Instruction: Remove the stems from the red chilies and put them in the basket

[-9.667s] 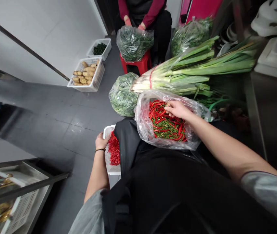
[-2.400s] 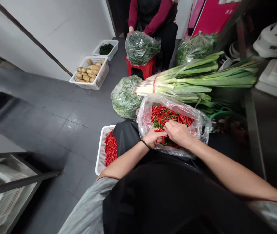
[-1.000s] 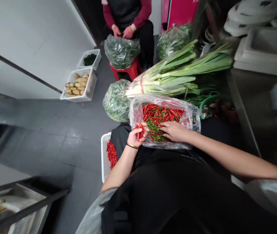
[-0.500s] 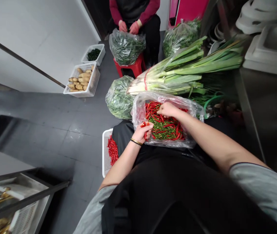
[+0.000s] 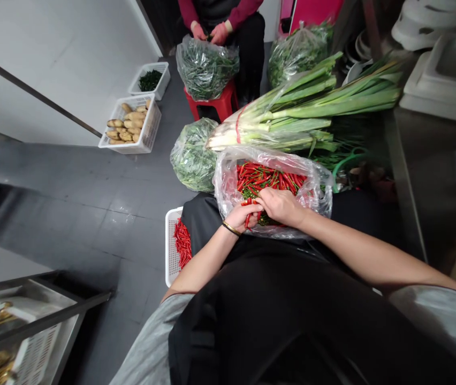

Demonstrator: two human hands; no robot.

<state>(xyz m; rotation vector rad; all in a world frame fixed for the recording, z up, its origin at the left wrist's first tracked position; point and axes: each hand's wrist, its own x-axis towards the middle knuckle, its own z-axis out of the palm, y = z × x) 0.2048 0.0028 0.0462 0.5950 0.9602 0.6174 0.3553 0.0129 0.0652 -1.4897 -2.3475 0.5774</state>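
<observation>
Your black apron fills the near centre. A metal rack stands at the near left.

At the apron's far edge, both hands meet over the near rim of the plastic bag on your lap. Your left hand is closed on a small bunch of chillies, with red tips showing past the fingers. Your right hand lies just right of it, fingertips touching the bunch. You cannot tell whether its fingers pinch anything.

The bag is open and holds loose chillies, red with green stalks.

On the floor, left of your lap, a white basket holds more red chillies and is partly hidden by the apron.

Beyond the plastic bag, a bag of greens sits to the left, and tied leeks lie across to the right.

Farther left, a ginger basket stands by the wall.

At the far end, another person's hands rest on a sack of greens, which sits on a red stool.
</observation>
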